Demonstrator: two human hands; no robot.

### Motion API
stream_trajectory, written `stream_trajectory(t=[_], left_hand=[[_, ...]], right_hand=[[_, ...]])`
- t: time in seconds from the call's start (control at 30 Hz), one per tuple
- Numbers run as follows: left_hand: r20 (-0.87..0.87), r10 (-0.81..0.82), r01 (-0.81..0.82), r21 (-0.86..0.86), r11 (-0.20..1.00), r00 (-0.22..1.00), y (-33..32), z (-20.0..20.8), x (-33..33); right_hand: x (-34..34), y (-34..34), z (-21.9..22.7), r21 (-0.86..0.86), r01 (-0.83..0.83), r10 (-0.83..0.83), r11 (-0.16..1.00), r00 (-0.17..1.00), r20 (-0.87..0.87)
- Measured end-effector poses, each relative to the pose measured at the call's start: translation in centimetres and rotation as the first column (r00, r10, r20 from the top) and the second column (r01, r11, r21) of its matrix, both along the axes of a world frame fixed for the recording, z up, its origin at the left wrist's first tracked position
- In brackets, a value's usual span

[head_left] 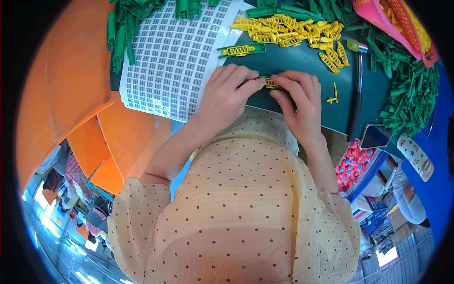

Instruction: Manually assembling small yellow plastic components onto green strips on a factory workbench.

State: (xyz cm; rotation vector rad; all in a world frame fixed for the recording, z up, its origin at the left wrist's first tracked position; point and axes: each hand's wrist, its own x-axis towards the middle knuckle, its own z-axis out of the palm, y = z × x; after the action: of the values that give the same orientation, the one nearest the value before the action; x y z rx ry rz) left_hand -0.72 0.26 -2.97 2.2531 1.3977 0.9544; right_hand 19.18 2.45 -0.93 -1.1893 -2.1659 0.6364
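Observation:
Both hands meet over the near edge of the dark green table. Between them sits a small yellow slotted plastic piece in a green plastic part [270,83], mostly covered by fingers. My left hand [230,92] pinches its left end. The fingers and thumb of my right hand [299,97] close on its right end. Just beyond my left hand lies another green part with a yellow slotted piece in it [242,50]. A pile of loose yellow slotted pieces [288,31] spreads farther back. One thin yellow piece [334,93] lies alone to the right of my right hand.
A sheet of small printed labels [165,61] covers the table's left. Green parts [411,97] heap up along the back and right. A hammer [358,90] lies right of my hands, near a phone [376,136]. A pink basket [388,23] stands back right.

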Motion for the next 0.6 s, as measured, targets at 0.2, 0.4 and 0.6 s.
stream_trajectory(t=[0.2, 0.4, 0.6], left_hand=[[-0.103, 0.265, -0.254, 0.103, 0.962, 0.959, 0.2, 0.3, -3.0], [-0.008, 0.307, -0.306, 0.069, 0.950, 0.952, 1.4, 2.2, -4.7], [-0.090, 0.449, -0.428, 0.183, 0.885, 0.889, 6.9, 1.1, -6.9]], right_hand=[[0.7, 0.8, 0.5, -0.007, 0.013, -0.014, 1.000, 0.999, -0.034], [0.9, 1.3, 0.8, -0.007, 0.008, -0.008, 1.000, 1.000, -0.015], [0.5, 0.7, 0.5, -0.026, -0.013, 0.012, 1.000, 0.999, -0.038]])
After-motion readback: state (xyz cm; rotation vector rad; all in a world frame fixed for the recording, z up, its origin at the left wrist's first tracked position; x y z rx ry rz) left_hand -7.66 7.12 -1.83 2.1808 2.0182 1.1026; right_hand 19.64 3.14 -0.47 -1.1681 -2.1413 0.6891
